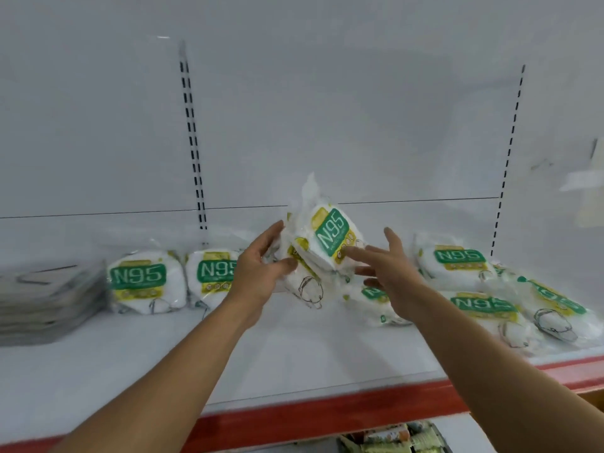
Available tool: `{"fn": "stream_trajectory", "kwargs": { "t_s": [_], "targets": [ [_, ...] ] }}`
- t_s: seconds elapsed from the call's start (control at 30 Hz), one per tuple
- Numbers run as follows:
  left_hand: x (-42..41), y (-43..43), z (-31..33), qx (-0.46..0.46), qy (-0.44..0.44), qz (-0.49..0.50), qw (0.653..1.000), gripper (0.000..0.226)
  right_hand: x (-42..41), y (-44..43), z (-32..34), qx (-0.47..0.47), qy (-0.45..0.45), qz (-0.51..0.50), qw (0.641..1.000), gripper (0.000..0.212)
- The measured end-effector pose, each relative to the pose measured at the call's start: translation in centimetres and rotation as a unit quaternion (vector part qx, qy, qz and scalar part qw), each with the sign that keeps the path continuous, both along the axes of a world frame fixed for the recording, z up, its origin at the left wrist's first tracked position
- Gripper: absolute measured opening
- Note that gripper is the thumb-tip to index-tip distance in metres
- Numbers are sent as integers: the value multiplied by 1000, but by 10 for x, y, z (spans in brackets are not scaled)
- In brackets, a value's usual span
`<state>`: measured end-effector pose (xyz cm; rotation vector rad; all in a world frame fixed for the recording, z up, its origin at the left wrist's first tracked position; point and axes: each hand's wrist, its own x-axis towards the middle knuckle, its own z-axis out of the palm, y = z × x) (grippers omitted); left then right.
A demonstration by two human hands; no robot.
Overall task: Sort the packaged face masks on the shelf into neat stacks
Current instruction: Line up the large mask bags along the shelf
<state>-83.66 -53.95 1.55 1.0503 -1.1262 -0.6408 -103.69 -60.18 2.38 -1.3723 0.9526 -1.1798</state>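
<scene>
Our left hand [261,269] clamps mask packs [330,237] upright, likely for squaring | right hand [382,266] spread, steadying | loose packs [490,305] wait

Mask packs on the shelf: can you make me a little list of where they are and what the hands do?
held bundle: N95 packs, tilted
left hand: grips the bundle's left side
right hand: straight fingers touching its front
left packs: two standing side by side
right packs: several lying jumbled
shelf: white, red front edge
</scene>
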Motion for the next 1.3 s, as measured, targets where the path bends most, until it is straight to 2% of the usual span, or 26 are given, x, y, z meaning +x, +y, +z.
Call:
{"fn": "stream_trajectory", "kwargs": {
  "t_s": [0.13,0.27,0.37,0.43,0.53,0.63,0.73,0.83,0.9,0.97,1.03,1.1,1.2,1.3],
  "targets": [
    [68,35,-6,8,-35,27,999,73,58,10,0,-2,41,62,997,102],
    [121,70,-6,14,-60,58,996,65,110,30,-1,-22,117,150,981,72],
    [155,87,-5,34,-87,68,993,55,143,43,-6,-46,150,138,978,40],
    [178,94,-5,35,-119,92,988,63,159,47,-8,-54,144,133,979,28],
    [207,106,1,37,-204,118,971,68,169,48,-11,-30,81,131,988,27],
    [230,113,10,71,-269,96,956,67,166,45,-19,8,9,87,996,29],
    [247,109,16,116,-372,118,913,67,160,42,-26,66,-7,39,997,23],
    [255,101,17,139,-457,134,868,66,154,45,-28,100,71,40,992,15],
    [258,95,16,155,-496,150,841,66,154,47,-27,83,180,51,979,30],
    [257,92,16,175,-512,184,821,65,156,50,-25,55,226,49,971,37],
    [254,92,16,173,-507,228,813,60,158,50,-25,47,178,59,981,35],
    [253,92,15,137,-458,248,843,49,156,49,-26,37,115,80,989,30],
    [252,95,9,46,-279,257,924,31,155,45,-29,25,21,99,995,17],
    [243,93,-1,12,-94,264,960,32,164,41,-31,34,-1,71,997,16]
  ]
}}
